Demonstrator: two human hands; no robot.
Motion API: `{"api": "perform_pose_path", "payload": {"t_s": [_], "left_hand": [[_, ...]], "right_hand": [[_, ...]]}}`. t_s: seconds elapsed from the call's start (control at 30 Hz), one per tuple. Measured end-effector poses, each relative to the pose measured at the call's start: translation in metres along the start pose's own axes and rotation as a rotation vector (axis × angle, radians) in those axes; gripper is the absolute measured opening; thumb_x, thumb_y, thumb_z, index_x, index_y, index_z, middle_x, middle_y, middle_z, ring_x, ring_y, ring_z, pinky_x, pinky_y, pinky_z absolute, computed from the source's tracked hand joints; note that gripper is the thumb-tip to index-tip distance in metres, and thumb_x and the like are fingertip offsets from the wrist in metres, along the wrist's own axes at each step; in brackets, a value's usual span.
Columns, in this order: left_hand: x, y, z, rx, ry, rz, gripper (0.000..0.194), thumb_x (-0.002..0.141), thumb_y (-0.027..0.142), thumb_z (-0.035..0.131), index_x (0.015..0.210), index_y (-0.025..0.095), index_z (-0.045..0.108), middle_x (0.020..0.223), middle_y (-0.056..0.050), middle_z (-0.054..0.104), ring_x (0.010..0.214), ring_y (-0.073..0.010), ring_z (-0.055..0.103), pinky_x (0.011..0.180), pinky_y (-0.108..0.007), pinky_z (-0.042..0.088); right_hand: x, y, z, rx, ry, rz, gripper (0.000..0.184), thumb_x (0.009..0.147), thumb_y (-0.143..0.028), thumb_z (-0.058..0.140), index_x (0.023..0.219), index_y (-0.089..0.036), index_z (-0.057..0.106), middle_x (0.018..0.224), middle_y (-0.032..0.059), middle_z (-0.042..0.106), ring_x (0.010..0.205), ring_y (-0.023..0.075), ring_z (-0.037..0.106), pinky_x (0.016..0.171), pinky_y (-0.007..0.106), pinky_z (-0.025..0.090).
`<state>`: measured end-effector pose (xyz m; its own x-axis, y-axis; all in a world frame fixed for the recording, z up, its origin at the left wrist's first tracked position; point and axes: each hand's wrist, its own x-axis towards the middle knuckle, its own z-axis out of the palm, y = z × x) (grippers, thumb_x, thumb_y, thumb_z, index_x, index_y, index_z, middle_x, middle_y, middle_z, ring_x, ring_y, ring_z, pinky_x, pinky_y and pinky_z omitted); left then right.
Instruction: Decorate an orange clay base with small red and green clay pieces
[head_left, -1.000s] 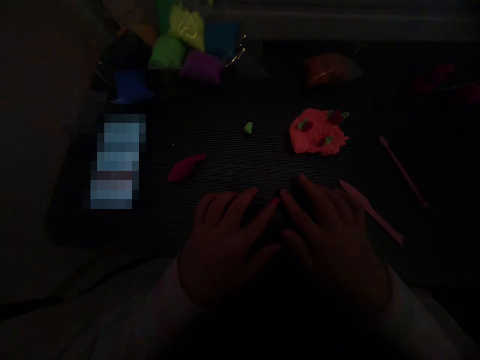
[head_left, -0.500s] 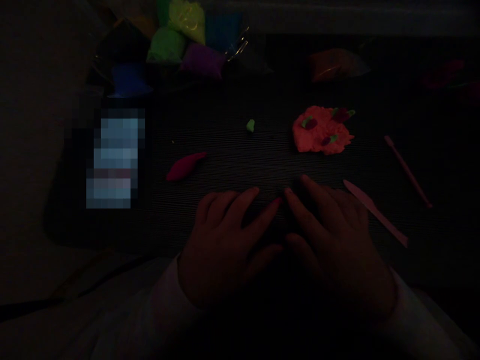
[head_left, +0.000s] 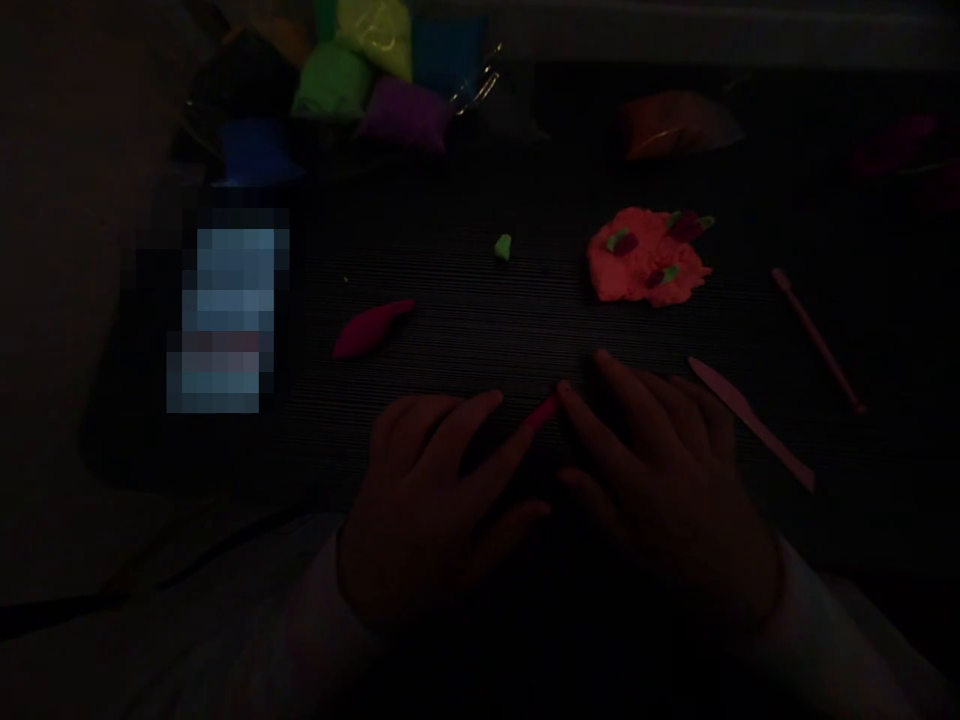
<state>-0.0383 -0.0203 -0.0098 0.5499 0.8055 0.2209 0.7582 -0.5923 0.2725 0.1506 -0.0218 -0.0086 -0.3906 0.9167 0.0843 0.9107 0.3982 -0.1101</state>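
In dim light, my left hand (head_left: 435, 490) lies over the dark table with its fingers spread, its index fingertip on a thin pink clay roll (head_left: 543, 410). My right hand (head_left: 667, 480) is open too, and its index fingertip touches the other end of that roll. Left of the hands lies a larger pink clay piece (head_left: 371, 330), tapered at one end. Beyond the right hand sits a flat orange clay piece (head_left: 637, 265) bearing small dark red and green bits. A small green clay lump (head_left: 503, 247) rests between those two.
A pink clay knife (head_left: 750, 420) lies beside my right hand, with a thin pink tool (head_left: 817, 340) farther right. Bags of coloured clay (head_left: 405, 112) are heaped at the back left. An orange-brown bag (head_left: 675, 125) lies behind. A blurred lit screen (head_left: 225, 315) is at the left.
My left hand has shifted left and slightly toward me, showing more of the pink roll. My right hand has moved slightly left.
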Motion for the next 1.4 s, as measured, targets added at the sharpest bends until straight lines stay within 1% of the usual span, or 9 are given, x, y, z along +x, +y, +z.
{"api": "perform_pose_path", "payload": {"t_s": [0.3, 0.43, 0.63, 0.87, 1.13, 1.3, 1.4], "left_hand": [[0.002, 0.001, 0.0, -0.008, 0.009, -0.005, 0.038, 0.079, 0.037, 0.052, 0.112, 0.019, 0.056, 0.113, -0.011, 0.051, 0.096, -0.0266, 0.046, 0.083, -0.047, 0.038], [0.008, 0.004, 0.002, 0.012, -0.027, -0.021, 0.042, 0.079, 0.042, 0.049, 0.115, 0.02, 0.054, 0.115, -0.011, 0.051, 0.098, -0.0272, 0.045, 0.085, -0.047, 0.037], [0.012, 0.005, 0.005, 0.018, -0.053, -0.028, 0.044, 0.08, 0.043, 0.048, 0.117, 0.02, 0.053, 0.116, -0.011, 0.052, 0.1, -0.0278, 0.046, 0.086, -0.047, 0.035], [0.014, 0.005, 0.005, -0.01, -0.047, -0.009, 0.048, 0.079, 0.048, 0.046, 0.114, 0.017, 0.054, 0.116, -0.013, 0.053, 0.099, -0.0279, 0.046, 0.085, -0.046, 0.035], [0.014, 0.004, 0.005, -0.028, -0.043, -0.007, 0.046, 0.08, 0.047, 0.046, 0.112, 0.015, 0.056, 0.116, -0.014, 0.053, 0.101, -0.0285, 0.045, 0.086, -0.046, 0.034], [0.014, 0.005, 0.004, -0.026, -0.056, -0.01, 0.049, 0.08, 0.048, 0.046, 0.116, 0.016, 0.053, 0.116, -0.013, 0.053, 0.1, -0.0283, 0.045, 0.086, -0.046, 0.034], [0.014, 0.005, 0.005, -0.025, -0.057, -0.012, 0.049, 0.08, 0.048, 0.046, 0.115, 0.016, 0.054, 0.116, -0.013, 0.053, 0.1, -0.0285, 0.044, 0.086, -0.047, 0.033]], "right_hand": [[-0.001, -0.001, -0.001, 0.001, 0.007, -0.017, 0.046, 0.084, -0.045, 0.039, 0.118, -0.017, 0.054, 0.129, 0.0203, 0.044, 0.109, 0.0319, 0.046, 0.088, 0.052, 0.034], [0.0, -0.001, 0.001, 0.003, 0.018, -0.019, 0.046, 0.084, -0.044, 0.039, 0.118, -0.017, 0.054, 0.128, 0.0208, 0.045, 0.108, 0.0316, 0.046, 0.088, 0.052, 0.034], [0.0, -0.001, 0.002, 0.009, 0.009, -0.028, 0.045, 0.084, -0.043, 0.039, 0.119, -0.017, 0.053, 0.13, 0.0199, 0.043, 0.109, 0.0314, 0.045, 0.089, 0.052, 0.033], [0.0, -0.002, 0.002, 0.024, 0.011, -0.03, 0.043, 0.086, -0.041, 0.037, 0.117, -0.017, 0.054, 0.129, 0.0194, 0.044, 0.109, 0.0308, 0.045, 0.09, 0.052, 0.033], [-0.001, -0.004, 0.0, 0.045, -0.017, -0.041, 0.04, 0.085, -0.035, 0.04, 0.12, -0.019, 0.05, 0.131, 0.0169, 0.041, 0.111, 0.0293, 0.042, 0.091, 0.05, 0.032], [-0.002, -0.004, -0.001, 0.061, -0.007, -0.003, 0.041, 0.085, -0.033, 0.041, 0.121, -0.015, 0.049, 0.131, 0.0182, 0.041, 0.111, 0.0298, 0.042, 0.09, 0.05, 0.033], [-0.002, -0.003, -0.001, 0.059, 0.002, -0.011, 0.04, 0.085, -0.034, 0.041, 0.119, -0.015, 0.051, 0.13, 0.0178, 0.043, 0.11, 0.0299, 0.043, 0.09, 0.05, 0.033]]}}
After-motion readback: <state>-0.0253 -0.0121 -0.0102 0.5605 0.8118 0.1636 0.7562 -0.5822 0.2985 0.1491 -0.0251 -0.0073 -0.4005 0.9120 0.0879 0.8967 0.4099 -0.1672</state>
